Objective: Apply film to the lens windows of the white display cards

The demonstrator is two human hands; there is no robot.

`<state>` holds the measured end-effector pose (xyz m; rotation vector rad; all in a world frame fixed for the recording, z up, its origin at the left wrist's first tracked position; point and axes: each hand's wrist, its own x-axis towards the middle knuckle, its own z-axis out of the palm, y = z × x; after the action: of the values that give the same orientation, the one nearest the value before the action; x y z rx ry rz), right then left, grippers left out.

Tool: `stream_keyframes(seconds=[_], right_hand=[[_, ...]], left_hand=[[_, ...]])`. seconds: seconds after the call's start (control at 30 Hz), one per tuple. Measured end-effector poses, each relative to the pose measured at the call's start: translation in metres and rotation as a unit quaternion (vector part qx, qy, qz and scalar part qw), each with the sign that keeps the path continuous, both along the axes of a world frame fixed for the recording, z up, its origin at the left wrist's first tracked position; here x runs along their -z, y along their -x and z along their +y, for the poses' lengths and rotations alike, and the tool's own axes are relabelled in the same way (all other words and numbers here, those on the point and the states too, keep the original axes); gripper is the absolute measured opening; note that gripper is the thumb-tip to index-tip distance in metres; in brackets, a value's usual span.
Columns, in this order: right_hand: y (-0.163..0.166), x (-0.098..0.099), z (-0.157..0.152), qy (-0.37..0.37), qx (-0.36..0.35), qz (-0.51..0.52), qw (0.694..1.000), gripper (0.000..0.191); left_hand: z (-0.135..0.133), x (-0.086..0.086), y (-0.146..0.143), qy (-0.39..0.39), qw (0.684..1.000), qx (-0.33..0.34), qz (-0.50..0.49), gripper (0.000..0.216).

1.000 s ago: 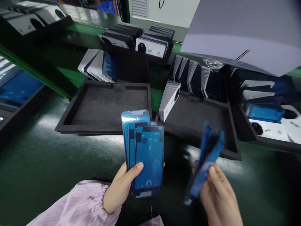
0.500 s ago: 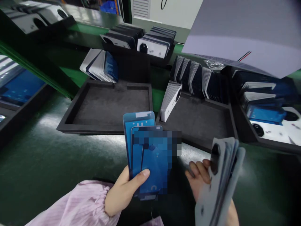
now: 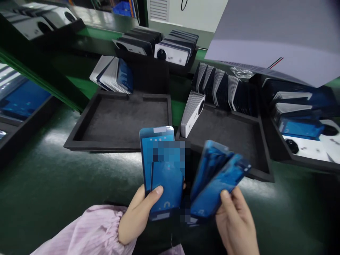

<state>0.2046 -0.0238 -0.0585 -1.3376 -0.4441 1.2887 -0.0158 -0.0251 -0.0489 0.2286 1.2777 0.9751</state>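
Note:
My left hand (image 3: pixel 139 212) is closed on a small fan of phone back covers (image 3: pixel 167 191), its thumb pressed on the front one. Blue film faces up on these covers, and part of them is blurred into blocks. To their right, my right hand (image 3: pixel 236 216) grips several more phone back covers (image 3: pixel 216 189), tilted and spread, also with the blue side showing. Motion smears their upper ends. The two groups are side by side above the green table (image 3: pixel 103 187), close at their lower ends; the blocky blur hides whether they touch.
Beyond my hands lie a left black tray (image 3: pixel 79 132) and a right black tray (image 3: pixel 261 148). White covers (image 3: pixel 192 115) lean at the right tray's left side. More covers (image 3: pixel 172 53) stand behind. A large pale sheet (image 3: pixel 265 39) overhangs the back right.
My right hand has come inward to the left and turned its covers, so blue faces show instead of white backs. The left hand's fan is narrower, with little movement of the hand.

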Motion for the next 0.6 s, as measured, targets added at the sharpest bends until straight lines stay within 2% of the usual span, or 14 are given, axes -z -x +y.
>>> stream_keyframes(seconds=[0.1, 0.2, 0.27, 0.43, 0.53, 0.6], right_hand=[[-0.014, -0.014, 0.012, -0.019, 0.043, 0.042, 0.998, 0.023], [-0.018, -0.021, 0.018, -0.024, 0.026, 0.079, 0.996, 0.012], [-0.013, -0.019, 0.014, -0.022, 0.009, 0.079, 0.997, 0.013], [0.012, 0.0, -0.01, -0.002, -0.089, 0.044, 0.995, 0.026], [0.023, 0.005, -0.017, 0.017, -0.165, 0.017, 0.986, 0.031], [0.024, 0.005, -0.015, 0.021, -0.17, 0.001, 0.985, 0.034]], left_hand=[[0.0, 0.0, 0.002, -0.012, 0.999, 0.01, 0.041, 0.049], [0.002, -0.004, 0.002, -0.02, 0.995, 0.017, 0.091, 0.047], [0.004, -0.008, 0.001, -0.03, 0.993, 0.024, 0.11, 0.046], [0.004, -0.01, -0.001, -0.039, 0.992, 0.051, 0.109, 0.04], [0.001, -0.006, 0.0, -0.019, 0.995, 0.07, 0.064, 0.038], [0.001, -0.005, 0.003, -0.019, 0.996, 0.082, 0.017, 0.037]])
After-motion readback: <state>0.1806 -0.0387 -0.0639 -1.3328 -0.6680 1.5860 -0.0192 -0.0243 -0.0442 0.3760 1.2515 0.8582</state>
